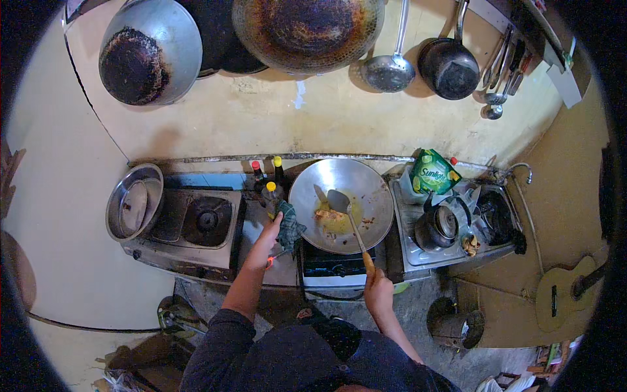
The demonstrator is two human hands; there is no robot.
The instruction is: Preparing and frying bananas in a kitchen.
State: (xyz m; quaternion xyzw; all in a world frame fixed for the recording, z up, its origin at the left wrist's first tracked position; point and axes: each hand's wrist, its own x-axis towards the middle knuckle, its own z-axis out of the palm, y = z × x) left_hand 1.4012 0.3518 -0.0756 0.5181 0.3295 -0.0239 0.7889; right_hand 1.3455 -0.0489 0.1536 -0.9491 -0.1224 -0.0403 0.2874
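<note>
A large metal wok (pixel 303 196) stands on a stove (pixel 318 267) in the middle, with yellowish liquid and a piece of browned food (pixel 329 215) in it. My right hand (pixel 379 291) is closed round the wooden handle of a metal spatula (pixel 338 200), whose blade is in the wok over the food. To the wok's left, my left hand (pixel 272 229) grips a dark green checked cloth (pixel 290 226) by the wok's rim. Just behind that hand stands a bottle with a yellow cap (pixel 270 187).
On the left are a gas stove (pixel 208 247) and a metal basin (pixel 113 215). A kettle (pixel 431 232) and a green Sunlight pouch (pixel 432 172) stand by the sink (pixel 494 215). Orange-handled scissors (pixel 270 262) lie near my left forearm. Pans and a skimmer (pixel 389 73) hang on the wall.
</note>
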